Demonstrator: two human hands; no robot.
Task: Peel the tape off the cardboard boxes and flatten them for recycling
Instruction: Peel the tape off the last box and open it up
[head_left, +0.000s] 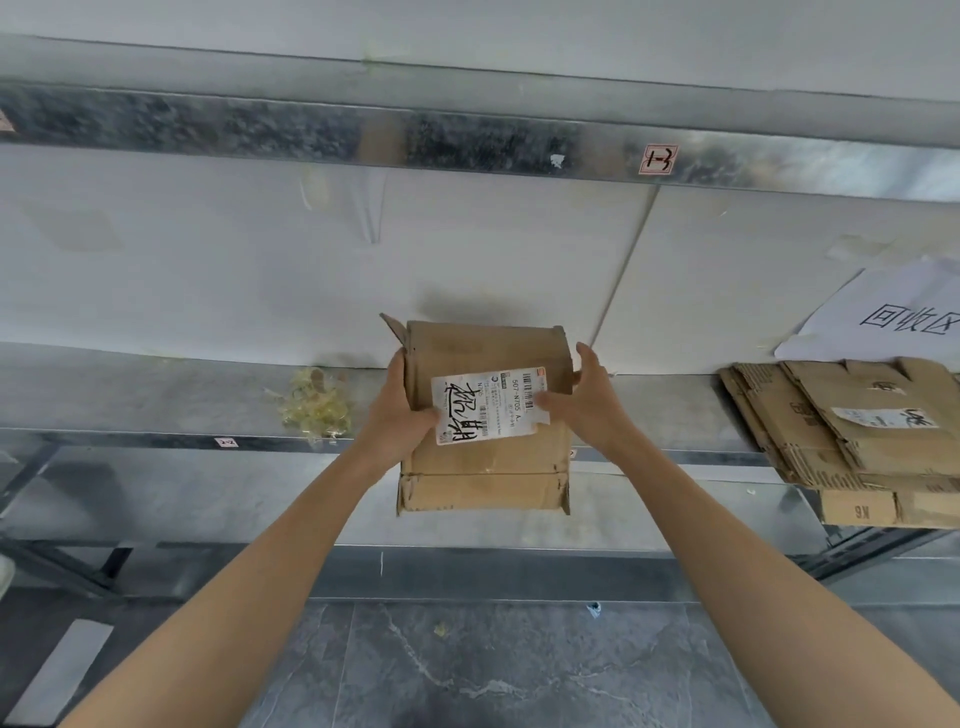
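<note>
A brown cardboard box (483, 467) hangs in front of me over the metal shelf (156, 395), held between both hands. A white shipping label (485, 408) with black handwriting is stuck on its facing side. My left hand (402, 405) grips the box's left edge, thumb on the label's left border. My right hand (587, 400) holds the right edge, its thumb pressing the label's right corner. The top flaps stand partly open at the far end. No tape shows clearly on the box.
A clump of crumpled clear tape (314, 402) lies on the shelf to the left. Flattened cardboard boxes (852, 431) are stacked at the right under a white paper sign (893, 317). A grey stone floor (493, 670) lies below.
</note>
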